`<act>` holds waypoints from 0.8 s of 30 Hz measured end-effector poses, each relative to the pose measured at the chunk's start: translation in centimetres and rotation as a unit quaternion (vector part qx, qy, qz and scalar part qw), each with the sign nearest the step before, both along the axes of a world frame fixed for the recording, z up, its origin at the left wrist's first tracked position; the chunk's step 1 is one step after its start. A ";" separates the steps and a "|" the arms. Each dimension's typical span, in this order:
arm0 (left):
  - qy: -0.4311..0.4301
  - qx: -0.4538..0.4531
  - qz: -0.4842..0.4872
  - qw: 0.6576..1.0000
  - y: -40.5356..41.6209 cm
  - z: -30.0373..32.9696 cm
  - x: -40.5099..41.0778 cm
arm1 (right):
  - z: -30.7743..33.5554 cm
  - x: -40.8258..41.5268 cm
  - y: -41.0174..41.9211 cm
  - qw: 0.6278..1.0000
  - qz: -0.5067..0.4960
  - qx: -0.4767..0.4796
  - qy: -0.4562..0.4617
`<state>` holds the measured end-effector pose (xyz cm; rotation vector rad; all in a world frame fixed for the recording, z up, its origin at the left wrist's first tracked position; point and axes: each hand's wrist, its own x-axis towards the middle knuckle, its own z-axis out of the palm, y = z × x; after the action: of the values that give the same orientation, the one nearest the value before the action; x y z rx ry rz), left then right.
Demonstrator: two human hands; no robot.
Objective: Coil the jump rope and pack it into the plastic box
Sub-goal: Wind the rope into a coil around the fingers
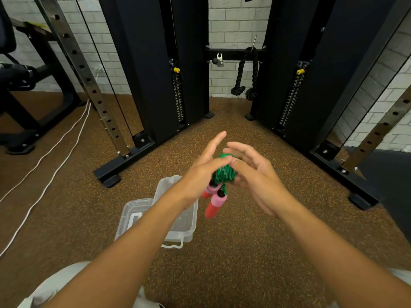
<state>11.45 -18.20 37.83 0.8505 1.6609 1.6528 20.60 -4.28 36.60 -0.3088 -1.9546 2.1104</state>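
Forearms reach in from six o'clock; left hand [201, 168] and right hand [255, 174] pinch the green jump rope [224, 172] bundle between them, foam handles [214, 204] dangling. Soft, springy cord: grip the coil itself. Plastic box [178, 227] waits open at seven o'clock.

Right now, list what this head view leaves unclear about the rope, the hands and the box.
- Jump rope: the far side of the coil is hidden between the left hand and the right hand; whether the end is tucked cannot be told.
- Handles: motion-blurred.
- Plastic box: the left forearm crosses it, hiding much of the inside.
- Grip: blurred fingers; which hand bears the coil is unclear.
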 end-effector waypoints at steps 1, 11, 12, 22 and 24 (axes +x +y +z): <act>-0.004 0.001 -0.002 1.000 -0.1 0.1 0.1 | 0.2 0.1 0.4 0.999 0.029 -0.013 0.002; -0.124 0.007 -0.056 0.991 -0.6 1.4 0.4 | 1.9 0.9 2.5 0.978 0.204 -0.034 -0.030; -0.129 0.000 -0.053 0.990 -0.6 1.6 0.3 | 2.0 0.9 2.5 0.979 0.202 -0.024 -0.029; -0.128 -0.042 0.025 0.991 -0.4 2.1 -0.1 | 1.5 0.1 1.7 0.989 0.142 0.037 -0.009; -0.109 -0.026 0.039 0.993 -0.2 2.0 0.1 | 1.6 0.0 1.8 0.991 0.125 0.050 -0.002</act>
<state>11.57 -18.43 39.87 0.5653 1.5942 1.6816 20.65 -2.52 38.25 -0.0491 -2.1919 2.1468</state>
